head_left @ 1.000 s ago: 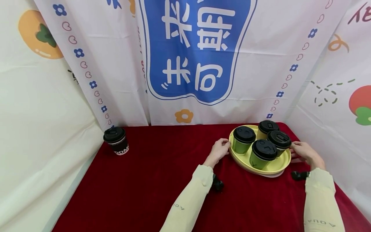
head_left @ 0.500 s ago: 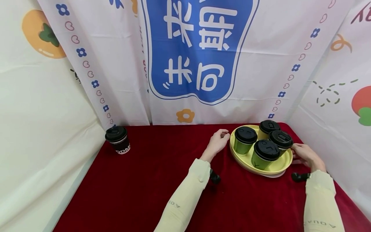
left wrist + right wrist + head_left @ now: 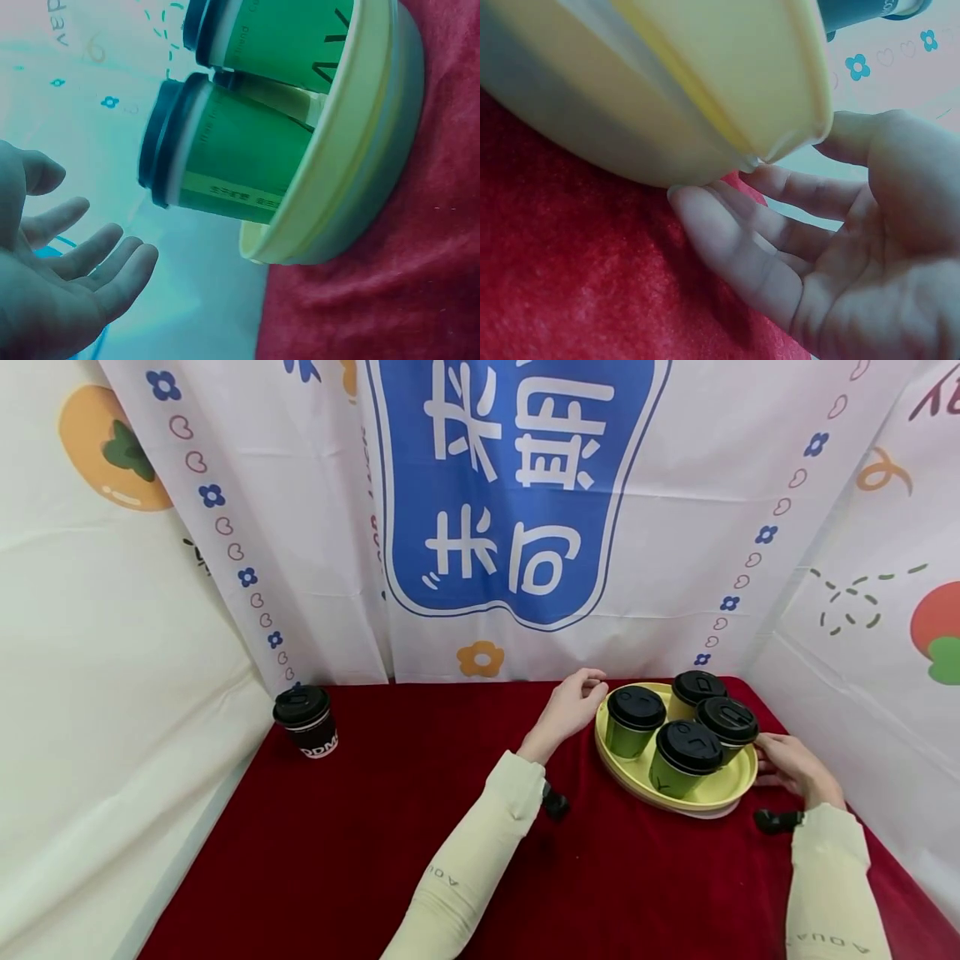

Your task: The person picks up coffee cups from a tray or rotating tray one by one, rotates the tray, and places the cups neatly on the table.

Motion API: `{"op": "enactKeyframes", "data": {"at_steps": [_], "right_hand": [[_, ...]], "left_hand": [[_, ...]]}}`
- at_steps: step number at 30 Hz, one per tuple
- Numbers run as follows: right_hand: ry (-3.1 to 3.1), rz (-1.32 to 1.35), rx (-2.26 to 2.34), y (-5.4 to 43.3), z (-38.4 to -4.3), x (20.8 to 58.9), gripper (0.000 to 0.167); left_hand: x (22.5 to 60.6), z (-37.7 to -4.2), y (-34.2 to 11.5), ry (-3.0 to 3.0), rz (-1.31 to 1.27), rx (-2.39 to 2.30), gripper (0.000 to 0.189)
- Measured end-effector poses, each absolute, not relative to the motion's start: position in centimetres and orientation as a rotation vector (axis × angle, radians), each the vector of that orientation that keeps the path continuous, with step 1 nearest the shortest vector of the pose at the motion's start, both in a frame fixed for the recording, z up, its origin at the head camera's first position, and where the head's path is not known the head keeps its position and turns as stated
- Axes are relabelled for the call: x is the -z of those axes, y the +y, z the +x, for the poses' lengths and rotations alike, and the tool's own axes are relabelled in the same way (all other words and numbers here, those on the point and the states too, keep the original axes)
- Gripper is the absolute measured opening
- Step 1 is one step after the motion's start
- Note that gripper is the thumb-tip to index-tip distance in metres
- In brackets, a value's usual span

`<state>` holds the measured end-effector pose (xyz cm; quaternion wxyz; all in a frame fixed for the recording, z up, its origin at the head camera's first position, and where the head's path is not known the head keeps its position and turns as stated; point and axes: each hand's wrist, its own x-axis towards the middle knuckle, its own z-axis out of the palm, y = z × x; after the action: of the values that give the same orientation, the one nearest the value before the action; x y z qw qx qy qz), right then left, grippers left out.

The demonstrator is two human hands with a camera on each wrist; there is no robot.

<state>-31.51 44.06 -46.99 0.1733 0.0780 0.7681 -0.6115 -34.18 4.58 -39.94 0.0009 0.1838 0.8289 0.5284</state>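
Note:
A round yellow tray (image 3: 712, 795) lies at the back right, with a paler round layer visible beneath its rim. On it stand several paper cups with black lids, among them a green cup (image 3: 628, 741) at the left and another green cup (image 3: 672, 777) in front. My left hand (image 3: 572, 706) hovers beside the tray's left back edge, apart from it, fingers loosely bent and holding nothing. In the right wrist view, my right hand (image 3: 832, 232) holds the tray's right edge, thumb at the rim and fingers against the side and underside.
A black lidded cup (image 3: 306, 722) stands alone at the back left of the red cloth (image 3: 420, 827). A printed white curtain (image 3: 675, 527) hangs behind the table, and pale sheets close off the left and right sides.
My left hand has let go of the tray's left edge and moved up and back beside it. The right hand stays at the tray's right edge; the cups have not visibly moved.

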Motion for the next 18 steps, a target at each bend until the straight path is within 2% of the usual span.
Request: {"op": "enactKeyframes", "data": {"at_steps": [18], "right_hand": [[2.184, 0.258, 1.742, 43.8, -31.1, 47.2, 0.034]], "left_hand": [[36.9, -34.3, 7.2, 2.736, 0.975, -0.982, 0.039]]}}
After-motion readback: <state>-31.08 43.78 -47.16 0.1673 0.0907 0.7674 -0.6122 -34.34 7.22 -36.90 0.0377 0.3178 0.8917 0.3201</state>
